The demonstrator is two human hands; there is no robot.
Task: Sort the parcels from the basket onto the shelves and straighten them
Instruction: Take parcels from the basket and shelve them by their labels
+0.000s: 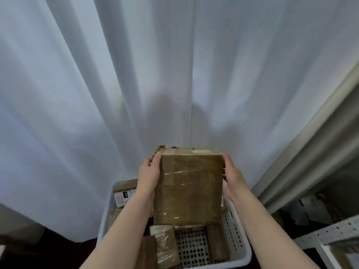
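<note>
A large brown cardboard parcel (189, 187), wrapped in clear tape, is held above the white perforated basket (238, 247). My left hand (149, 175) grips its left side with the thumb over the front edge. My right hand (232, 176) presses flat against its right side, fingers straight. Several smaller brown parcels (167, 247) lie in the basket below, one with a white label (123, 197) at the back left.
A white curtain (136, 74) hangs right behind the basket and fills most of the view. A metal shelf unit (330, 232) with perforated rails stands at the right, with dark packages (310, 210) on it. The floor is dark.
</note>
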